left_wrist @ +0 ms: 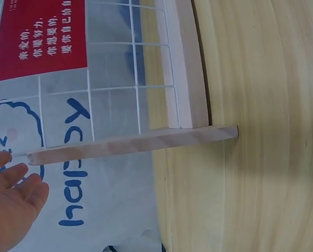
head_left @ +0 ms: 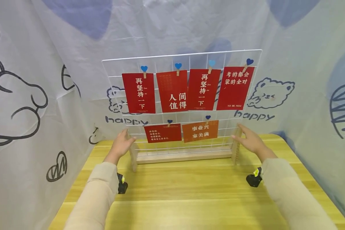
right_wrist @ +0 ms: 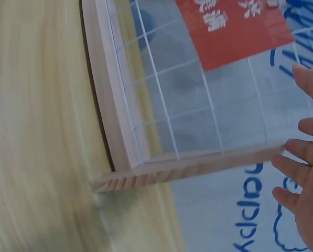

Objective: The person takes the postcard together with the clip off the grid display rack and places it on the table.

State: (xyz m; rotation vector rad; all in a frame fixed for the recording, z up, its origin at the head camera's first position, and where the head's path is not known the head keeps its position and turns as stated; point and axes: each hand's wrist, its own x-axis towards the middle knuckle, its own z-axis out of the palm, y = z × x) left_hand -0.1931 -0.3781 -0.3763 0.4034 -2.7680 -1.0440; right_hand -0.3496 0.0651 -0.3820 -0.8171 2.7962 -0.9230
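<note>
Pale sleeves (head_left: 293,188) nearest, both forearms reaching forward over a yellowish wooden table (head_left: 172,191). Black pieces (head_left: 254,179) with a yellow patch show just beside each cuff.

Ahead, between my hands: white wire grid (head_left: 181,55), upright, set in a wooden stand (head_left: 184,157) on the far part of the tabletop.

Left hand (head_left: 120,145): at the upper end of the stand's left post (head_left: 133,156). Fingers extended, slightly bent, a little apart; thumb out towards the grid.

Right hand (head_left: 250,141): much the same at the right post (head_left: 235,150). Fingers spread, thumb pointing inward. Whether my fingertips touch the wood on either side, I cannot tell.

On the grid, upper row: four red cards (head_left: 139,93) with white characters, longer than wide, each under a wooden peg topped with a blue heart (head_left: 144,68); the third from left is palest. Second and third cards meet at their edges. Lower row: a wide red card (head_left: 163,133), then an orange card (head_left: 200,131) tilted, right end higher, both pegged with darker hearts (head_left: 208,118).

Behind: whitish cloth (head_left: 149,28), bear drawings (head_left: 271,93), "happy" lettered beneath.
</note>
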